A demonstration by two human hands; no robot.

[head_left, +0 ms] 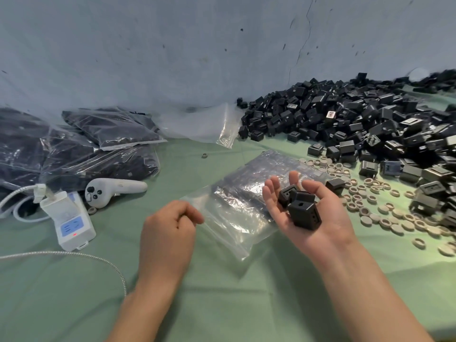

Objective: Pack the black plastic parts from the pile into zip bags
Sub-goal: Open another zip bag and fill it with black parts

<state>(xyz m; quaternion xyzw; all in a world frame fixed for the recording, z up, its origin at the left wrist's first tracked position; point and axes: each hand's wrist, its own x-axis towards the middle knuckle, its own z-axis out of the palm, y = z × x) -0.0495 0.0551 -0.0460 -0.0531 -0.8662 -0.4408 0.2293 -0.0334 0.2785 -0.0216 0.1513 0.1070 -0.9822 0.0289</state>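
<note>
Green cloth covers the counter [222, 304] where we work. Our left hand [170, 228] pinches the near edge of a clear zip bag [237, 213], which lies flat on the cloth between both hands. Our right hand [330, 218] is palm up with its fingers relaxed, carrying a few black plastic parts [299, 206] just above the bag. The pile [357, 124] spreads along the far right, with beige rings [385, 213] scattered beside it. Filled bags [98, 144] sit at the far left.

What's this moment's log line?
left hand: pinches zip bag edge | right hand: palm-up, carries black parts | parts: not yet bagged
</note>
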